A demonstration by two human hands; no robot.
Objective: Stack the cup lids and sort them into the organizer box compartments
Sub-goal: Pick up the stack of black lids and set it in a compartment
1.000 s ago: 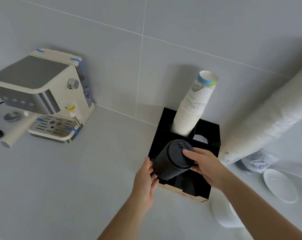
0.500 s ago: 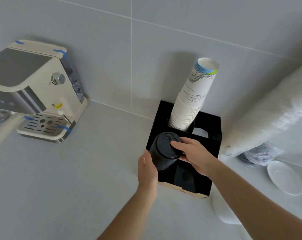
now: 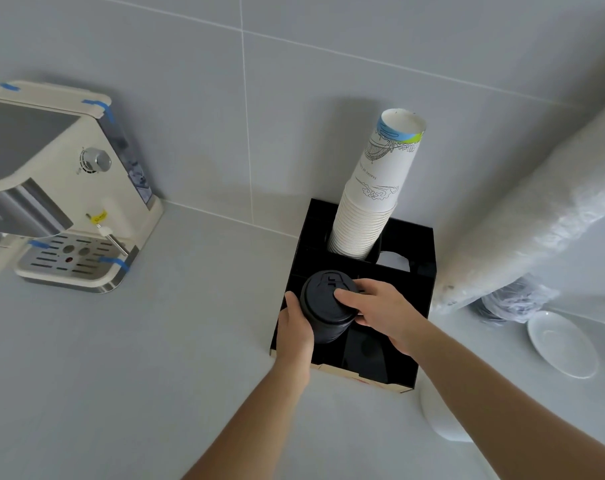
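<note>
A cream espresso machine stands at the left end of the grey counter, backed against the tiled wall — strips of blue tape cling to its lid and drip tray. At the far right edge lies a white saucer, with a crumpled clear plastic wrapper just behind it. A long plastic-wrapped white sleeve slants up from there toward the upper right corner.
</note>
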